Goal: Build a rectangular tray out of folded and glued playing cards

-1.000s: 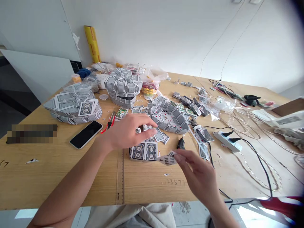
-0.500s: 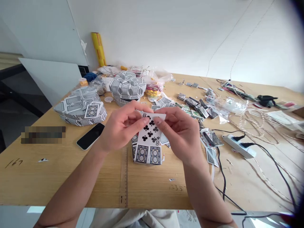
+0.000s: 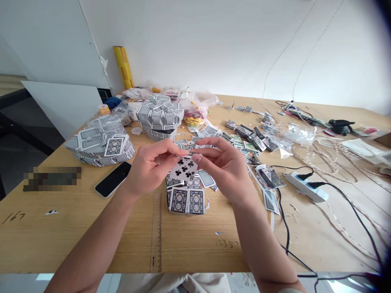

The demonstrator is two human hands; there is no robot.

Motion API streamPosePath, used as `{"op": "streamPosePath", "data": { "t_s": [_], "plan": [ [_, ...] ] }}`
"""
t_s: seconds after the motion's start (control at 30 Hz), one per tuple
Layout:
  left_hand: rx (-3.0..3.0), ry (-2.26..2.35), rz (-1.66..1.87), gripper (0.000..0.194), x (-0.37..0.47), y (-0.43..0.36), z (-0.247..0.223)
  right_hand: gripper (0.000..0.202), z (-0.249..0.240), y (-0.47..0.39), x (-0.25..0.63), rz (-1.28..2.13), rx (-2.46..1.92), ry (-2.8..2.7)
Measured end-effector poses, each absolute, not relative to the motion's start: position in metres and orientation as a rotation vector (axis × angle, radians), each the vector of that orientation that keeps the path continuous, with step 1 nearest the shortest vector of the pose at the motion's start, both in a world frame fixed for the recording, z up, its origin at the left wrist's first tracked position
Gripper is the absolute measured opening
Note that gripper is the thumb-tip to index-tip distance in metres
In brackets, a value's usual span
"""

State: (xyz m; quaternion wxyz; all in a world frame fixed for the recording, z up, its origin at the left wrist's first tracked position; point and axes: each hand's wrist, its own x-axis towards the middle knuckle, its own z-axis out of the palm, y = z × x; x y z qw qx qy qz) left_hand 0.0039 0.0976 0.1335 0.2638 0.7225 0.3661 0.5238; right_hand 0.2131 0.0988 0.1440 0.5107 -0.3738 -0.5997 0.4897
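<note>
Head view: you had both hands raised over the table, with a black-spotted playing card between them. Your left hand pinched it near the upper left, thumb on the face, and your right hand pinched near the upper right, its thumb bent in close to the other. Both grips were narrow; the fingers behind the card were partly hidden, so you could not tell exactly how they pressed. The playing card hung face towards you, just above the block covered in dark patterned cards, and whether its lower edge touched that block was unclear. Loose cards lay just beside the block, to its right.

As a judgement, the top edge looked to be what you were working, so doing it well called for matched, light pressure from both thumbs, drawn evenly along one line. Uneven force could have skewed a crease or buckled the card. Level wrists would have helped, as would lifting slightly clear of the block, so nothing below got nudged.
</note>
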Motion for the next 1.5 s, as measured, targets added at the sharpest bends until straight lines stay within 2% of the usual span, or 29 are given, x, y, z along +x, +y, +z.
{"op": "streamPosePath", "data": {
  "t_s": [0.07, 0.17, 0.23, 0.37, 0.53, 0.7, 0.83, 0.97, 1.17, 1.5],
  "plan": [
    [1.962, 1.007, 1.436, 0.010, 0.006, 0.097, 0.133, 0.034, 0.142, 0.101, 0.213, 1.208, -0.903, -1.418],
    [1.837, 0.922, 1.393, 0.030, 0.008, 0.099, 0.133, 0.029, 0.139, 0.104, 0.215, 1.199, -0.886, -1.374],
    [1.734, 0.814, 1.307, 0.036, 0.009, 0.103, 0.130, 0.027, 0.137, 0.107, 0.217, 1.167, -0.836, -1.333],
    [1.621, 0.767, 1.207, 0.033, 0.014, 0.111, 0.121, 0.031, 0.125, 0.118, 0.218, 1.074, -0.814, -1.315],
    [1.596, 0.918, 1.373, 0.020, 0.025, 0.119, 0.111, 0.039, 0.103, 0.140, 0.211, 1.034, -0.841, -1.348],
    [1.682, 1.095, 1.472, 0.014, 0.021, 0.137, 0.094, 0.037, 0.095, 0.157, 0.214, 1.001, -0.852, -1.432],
    [2.025, 1.337, 1.516, 0.013, 0.011, 0.162, 0.069, 0.040, 0.092, 0.171, 0.229, 0.788, -1.057, -1.480],
    [2.253, 1.445, 1.353, 0.017, 0.008, 0.188, 0.042, 0.033, 0.078, 0.186, 0.240, 0.623, -1.317, -1.596],
    [2.339, 1.502, 1.164, 0.018, 0.013, 0.206, 0.027, 0.034, 0.058, 0.196, 0.238, 0.674, -1.647, -1.820],
    [2.400, 1.448, 1.201, 0.016, 0.015, 0.209, 0.014, 0.034, 0.051, 0.198, 0.230, 0.634, -1.802, -2.052]
  ]
}}
